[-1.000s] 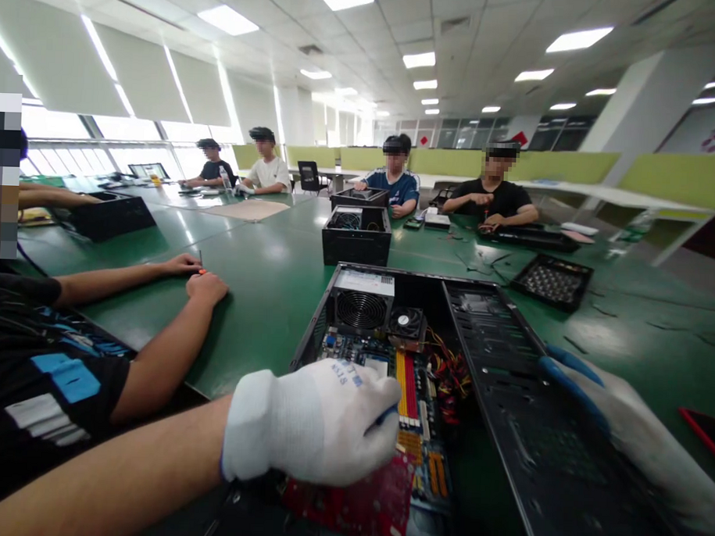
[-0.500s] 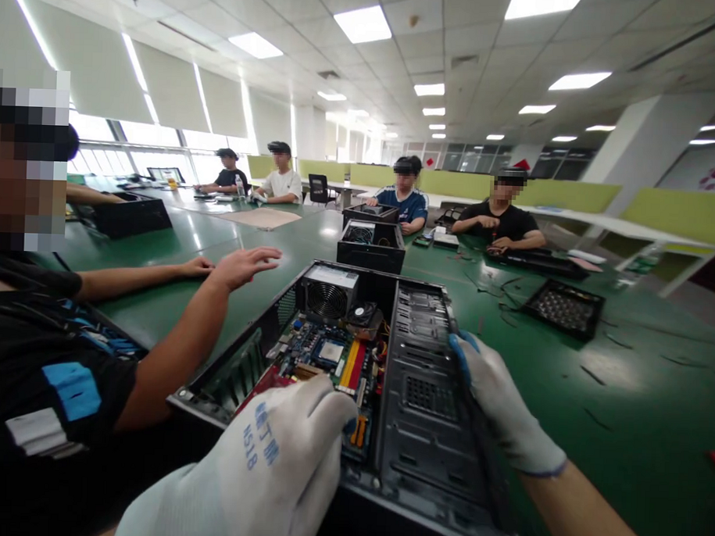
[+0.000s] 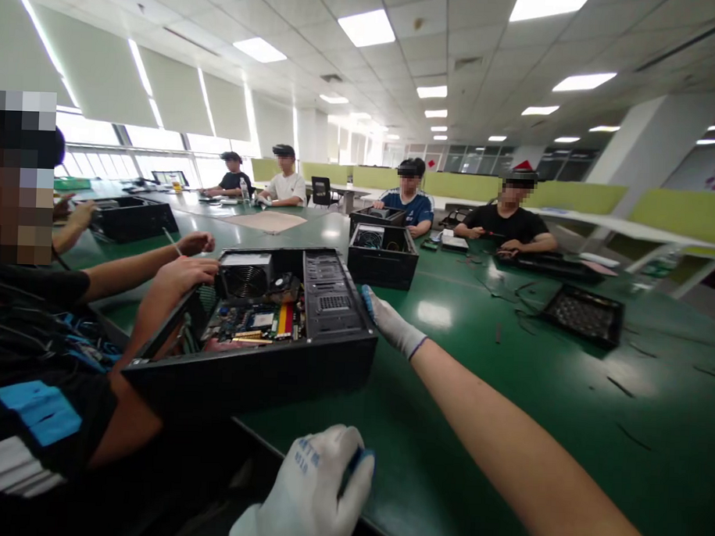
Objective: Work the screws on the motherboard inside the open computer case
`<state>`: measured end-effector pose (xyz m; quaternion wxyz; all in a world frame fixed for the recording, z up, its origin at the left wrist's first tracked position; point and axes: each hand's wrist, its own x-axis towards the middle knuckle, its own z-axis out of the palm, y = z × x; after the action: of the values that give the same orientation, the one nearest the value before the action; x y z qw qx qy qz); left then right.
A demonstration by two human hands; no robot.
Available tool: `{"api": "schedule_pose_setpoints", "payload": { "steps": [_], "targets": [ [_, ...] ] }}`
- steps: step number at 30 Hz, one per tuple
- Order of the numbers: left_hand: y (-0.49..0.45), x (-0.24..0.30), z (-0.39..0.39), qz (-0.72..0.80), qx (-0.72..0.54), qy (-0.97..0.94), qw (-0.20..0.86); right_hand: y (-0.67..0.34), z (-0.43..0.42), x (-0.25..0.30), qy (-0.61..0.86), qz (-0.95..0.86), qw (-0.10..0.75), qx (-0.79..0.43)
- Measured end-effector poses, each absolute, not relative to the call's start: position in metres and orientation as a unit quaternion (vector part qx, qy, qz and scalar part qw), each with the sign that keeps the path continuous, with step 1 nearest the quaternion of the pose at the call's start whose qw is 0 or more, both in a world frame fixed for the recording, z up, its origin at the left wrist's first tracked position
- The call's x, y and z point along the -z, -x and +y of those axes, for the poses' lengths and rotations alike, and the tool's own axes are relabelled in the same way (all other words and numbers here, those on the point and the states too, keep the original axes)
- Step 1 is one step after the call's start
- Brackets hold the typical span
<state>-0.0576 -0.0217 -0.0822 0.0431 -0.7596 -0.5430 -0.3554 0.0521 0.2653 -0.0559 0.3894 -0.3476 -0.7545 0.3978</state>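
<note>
A black computer case (image 3: 260, 374) lies on its side, its top open, on the green table. Inside it are a motherboard (image 3: 223, 322), a power supply (image 3: 245, 276) and a small fan (image 3: 283, 284). My right hand (image 3: 392, 324), in a white glove with blue fingertips, rests stretched out against the case's right side. Low in front, apart from the case, my left hand (image 3: 318, 482) is gloved too. Its fingers are curled in toward the thumb, and whatever they may hold is hidden. A co-worker's hand (image 3: 193, 272) touches the case's far left edge.
Another open case (image 3: 384, 257) stands just beyond, with one more behind it. A black panel (image 3: 584, 313) and cut cable ties (image 3: 620, 387) lie to the right. The near table edge (image 3: 258, 436) runs beside my left hand. Several people sit around the table.
The case has slid left and away, with my right hand at its side. My left hand has come off it and drawn back toward me. The co-worker's hand now touches the case.
</note>
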Motion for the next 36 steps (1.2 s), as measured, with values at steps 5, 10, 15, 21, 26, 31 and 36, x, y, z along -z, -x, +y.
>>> {"api": "schedule_pose_setpoints", "payload": {
  "steps": [5,10,15,21,26,31,36],
  "targets": [
    [0.077,0.142,0.016,-0.569,0.368,0.733,0.064,-0.067,0.281,0.077,0.439,-0.775,0.298,-0.342],
    [0.087,0.162,0.041,-0.576,0.389,0.717,0.060,-0.097,0.301,0.081,0.521,-0.778,0.222,-0.273],
    [0.085,0.157,0.046,-0.599,0.377,0.706,-0.012,-0.122,0.342,0.078,0.585,-0.773,0.167,-0.181],
    [0.092,0.130,0.043,-0.604,0.341,0.720,-0.022,-0.124,0.407,0.055,0.599,-0.788,0.132,-0.057],
    [0.189,0.024,0.090,-0.583,0.298,0.756,0.001,-0.105,0.457,0.028,0.603,-0.790,0.112,0.022],
    [0.325,-0.072,0.167,-0.593,0.261,0.755,0.094,-0.091,0.491,0.027,0.597,-0.794,0.091,0.073],
    [0.382,-0.102,0.223,-0.679,0.239,0.693,0.052,-0.090,0.505,0.029,0.594,-0.792,0.080,0.115]
  ]
}}
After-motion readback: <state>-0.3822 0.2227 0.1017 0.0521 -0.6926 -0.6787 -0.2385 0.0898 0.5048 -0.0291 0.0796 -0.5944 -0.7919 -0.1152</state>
